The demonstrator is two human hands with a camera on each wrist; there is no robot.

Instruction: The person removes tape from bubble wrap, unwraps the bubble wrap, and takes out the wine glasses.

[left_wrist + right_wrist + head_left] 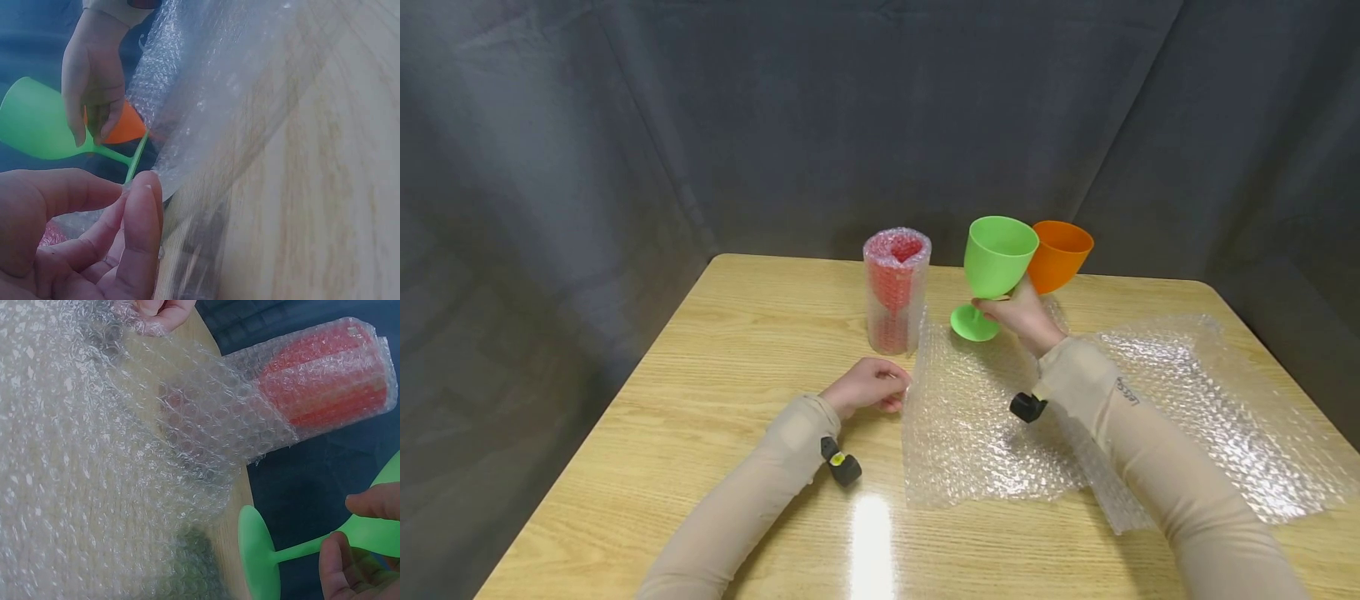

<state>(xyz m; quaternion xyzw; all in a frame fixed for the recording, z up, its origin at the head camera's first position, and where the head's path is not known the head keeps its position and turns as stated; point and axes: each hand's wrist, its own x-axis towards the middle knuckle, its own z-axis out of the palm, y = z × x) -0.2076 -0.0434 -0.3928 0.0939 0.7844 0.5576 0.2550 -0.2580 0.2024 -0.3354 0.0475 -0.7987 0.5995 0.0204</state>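
Observation:
My right hand [1025, 318] grips a green plastic goblet [1000, 257] round the stem and lower bowl. The goblet tilts slightly, its foot over a sheet of bubble wrap [977, 433]. At that sheet's left edge my left hand [871, 386] pinches the film between thumb and fingertips, as the left wrist view shows with the fingers [140, 219] close up. An orange goblet [1060, 254] stands just behind the right hand, its lower part hidden. Beyond the left hand, a red goblet [331, 375] is upright inside a rolled tube of bubble wrap [880, 325].
A second bubble wrap sheet [1195, 408] spreads over the right side of the wooden table [730, 358], partly beneath the right forearm. Dark curtains [880, 125] hang behind the table's far edge and along both sides.

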